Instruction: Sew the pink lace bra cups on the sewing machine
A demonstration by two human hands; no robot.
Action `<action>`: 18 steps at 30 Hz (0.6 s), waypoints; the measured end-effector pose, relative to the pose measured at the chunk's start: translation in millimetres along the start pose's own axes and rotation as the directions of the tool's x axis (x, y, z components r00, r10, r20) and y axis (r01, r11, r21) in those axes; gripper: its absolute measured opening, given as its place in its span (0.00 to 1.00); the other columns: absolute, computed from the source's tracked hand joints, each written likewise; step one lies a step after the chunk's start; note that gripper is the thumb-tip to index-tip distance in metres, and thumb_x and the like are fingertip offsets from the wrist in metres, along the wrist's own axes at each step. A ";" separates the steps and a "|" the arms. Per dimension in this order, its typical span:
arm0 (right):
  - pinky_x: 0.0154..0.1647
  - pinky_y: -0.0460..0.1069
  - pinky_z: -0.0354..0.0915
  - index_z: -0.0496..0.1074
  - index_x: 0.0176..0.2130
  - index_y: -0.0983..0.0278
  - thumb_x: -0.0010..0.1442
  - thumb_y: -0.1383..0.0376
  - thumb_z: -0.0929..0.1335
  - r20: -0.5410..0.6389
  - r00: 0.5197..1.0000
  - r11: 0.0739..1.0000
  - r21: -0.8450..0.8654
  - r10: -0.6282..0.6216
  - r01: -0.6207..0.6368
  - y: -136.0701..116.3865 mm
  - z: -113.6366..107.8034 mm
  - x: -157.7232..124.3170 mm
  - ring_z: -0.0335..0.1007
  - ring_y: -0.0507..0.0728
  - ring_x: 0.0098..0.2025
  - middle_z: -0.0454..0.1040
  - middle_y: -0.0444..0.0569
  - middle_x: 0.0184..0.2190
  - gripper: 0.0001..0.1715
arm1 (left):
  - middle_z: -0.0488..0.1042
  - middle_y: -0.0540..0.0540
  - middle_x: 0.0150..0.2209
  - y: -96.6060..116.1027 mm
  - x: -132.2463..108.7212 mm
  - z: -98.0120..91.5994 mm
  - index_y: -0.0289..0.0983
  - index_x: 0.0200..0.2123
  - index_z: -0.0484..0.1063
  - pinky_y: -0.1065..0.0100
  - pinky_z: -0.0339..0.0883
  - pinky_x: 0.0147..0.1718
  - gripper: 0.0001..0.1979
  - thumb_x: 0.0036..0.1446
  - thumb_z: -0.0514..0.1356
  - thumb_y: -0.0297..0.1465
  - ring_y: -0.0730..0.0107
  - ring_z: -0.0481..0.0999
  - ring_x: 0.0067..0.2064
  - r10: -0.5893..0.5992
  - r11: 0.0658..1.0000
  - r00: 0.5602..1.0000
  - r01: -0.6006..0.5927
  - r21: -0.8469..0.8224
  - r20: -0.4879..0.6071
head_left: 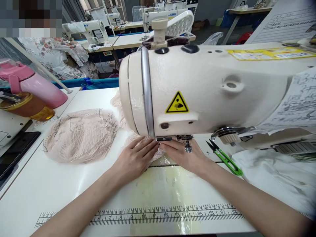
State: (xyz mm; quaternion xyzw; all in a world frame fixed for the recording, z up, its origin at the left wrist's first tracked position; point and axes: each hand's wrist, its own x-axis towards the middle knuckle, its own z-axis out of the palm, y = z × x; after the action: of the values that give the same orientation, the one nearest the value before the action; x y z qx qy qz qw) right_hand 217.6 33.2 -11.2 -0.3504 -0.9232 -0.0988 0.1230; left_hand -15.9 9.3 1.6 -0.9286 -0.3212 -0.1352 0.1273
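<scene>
My left hand (138, 154) lies on pale pink lace fabric (130, 139), left of the needle area of a cream sewing machine (197, 82). Its fingers are stretched out and pressed down on the cloth. From the other side my right hand (185, 154) reaches in under the machine head, fingers extended leftward by the same fabric. The presser foot and needle are hidden, as are parts of my right fingers. A larger bundle of pink lace (81, 138) with dark loose threads rests on the table to the left.
Green thread snips (227, 159) and white cloth (278, 177) lie to the right. A pink bottle (37, 85), an amber cup (29, 107) and a dark phone (17, 151) are at the left. A printed ruler (145, 215) runs along the front. Beyond sits a person in floral clothing (54, 59).
</scene>
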 end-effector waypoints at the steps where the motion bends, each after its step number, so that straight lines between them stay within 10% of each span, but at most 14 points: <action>1: 0.25 0.47 0.55 0.69 0.52 0.55 0.63 0.74 0.59 -0.004 1.000 1.000 -0.024 -0.006 0.006 -1.3 -0.6 -0.2 0.71 0.55 0.42 0.73 0.43 0.54 0.23 | 0.70 0.44 0.58 -1.6 -0.9 -0.6 0.33 0.60 0.63 0.57 0.61 0.60 0.21 0.66 0.50 0.27 0.62 0.71 0.58 0.023 1.000 1.000 -0.023 -0.010 -0.004; 18: 0.45 0.50 0.61 0.72 0.42 0.63 0.63 0.75 0.63 -0.236 0.958 0.973 0.119 -0.166 0.198 -11.3 7.6 9.4 0.68 0.53 0.46 0.76 0.48 0.42 0.12 | 0.72 0.41 0.56 -13.4 -2.6 -2.8 0.32 0.57 0.67 0.55 0.67 0.56 0.19 0.65 0.50 0.27 0.60 0.73 0.56 0.009 0.997 1.000 -0.009 -0.079 0.005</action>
State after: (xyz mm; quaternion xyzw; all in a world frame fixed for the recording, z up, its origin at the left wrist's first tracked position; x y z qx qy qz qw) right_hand 202.0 32.7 -16.7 -0.2408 -0.9364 -0.0829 0.2414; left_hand -26.9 17.1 5.3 -0.9347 -0.3118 -0.1449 0.0901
